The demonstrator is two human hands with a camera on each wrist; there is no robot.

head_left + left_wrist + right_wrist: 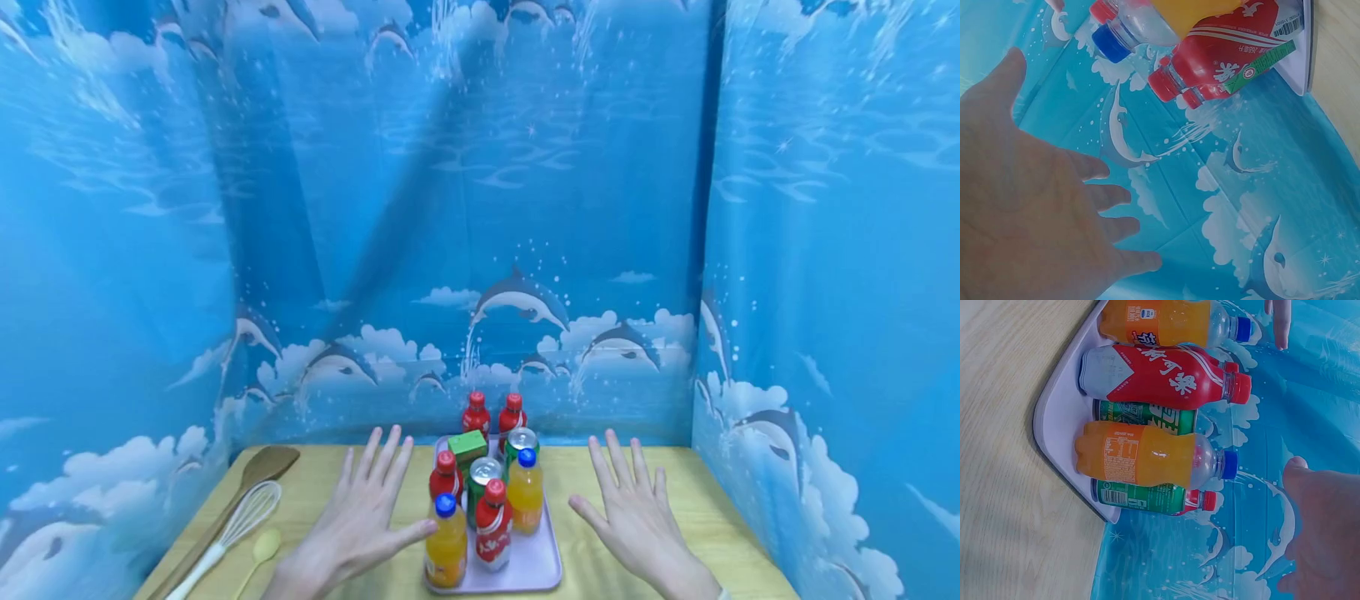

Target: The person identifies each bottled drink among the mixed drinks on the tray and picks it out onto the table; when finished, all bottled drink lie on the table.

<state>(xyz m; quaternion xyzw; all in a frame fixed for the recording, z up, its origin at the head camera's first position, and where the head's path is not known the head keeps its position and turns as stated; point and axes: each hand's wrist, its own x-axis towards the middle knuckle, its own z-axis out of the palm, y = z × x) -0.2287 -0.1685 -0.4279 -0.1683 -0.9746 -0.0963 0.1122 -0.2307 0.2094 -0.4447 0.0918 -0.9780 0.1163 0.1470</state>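
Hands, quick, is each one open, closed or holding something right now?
Left hand: open, fingers spread, holding nothing.
Right hand: open, fingers spread, holding nothing.

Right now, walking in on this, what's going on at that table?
A person's left hand and right hand are spread open on either side of a pale tray, and neither is gripping anything. The tray carries red-capped bottles, orange-drink bottles, green cans and a green box. Off to the person's left, a wooden utensil, a whisk and a yellow spoon lie on the table.
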